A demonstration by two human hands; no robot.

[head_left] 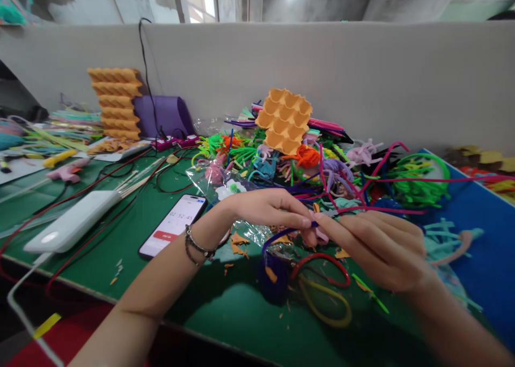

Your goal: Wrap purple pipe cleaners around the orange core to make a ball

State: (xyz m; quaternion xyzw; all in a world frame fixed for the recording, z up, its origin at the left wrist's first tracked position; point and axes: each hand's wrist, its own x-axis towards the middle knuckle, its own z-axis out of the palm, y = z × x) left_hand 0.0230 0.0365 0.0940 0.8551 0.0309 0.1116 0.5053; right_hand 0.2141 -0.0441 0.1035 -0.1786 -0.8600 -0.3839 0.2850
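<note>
My left hand (269, 208) and my right hand (376, 246) meet above the green table (225, 313), fingertips pinched together. Both hands pinch a dark purple pipe cleaner (281, 234) that curves down to a dark purple fuzzy lump (272, 276). A magenta pipe cleaner (374, 210) runs across just behind my right fingers; whether they touch it I cannot tell. A red pipe cleaner loop (322, 259) and a yellow loop (325, 305) lie on the table under my hands. A bracelet sits on my left wrist.
A big heap of coloured pipe cleaners (322, 163) with an orange egg-tray piece (285, 120) fills the back. A phone (174, 225) showing a timer lies left of my hands, beside a white power bank (72, 222) and red cables. A blue board (483, 249) lies to the right.
</note>
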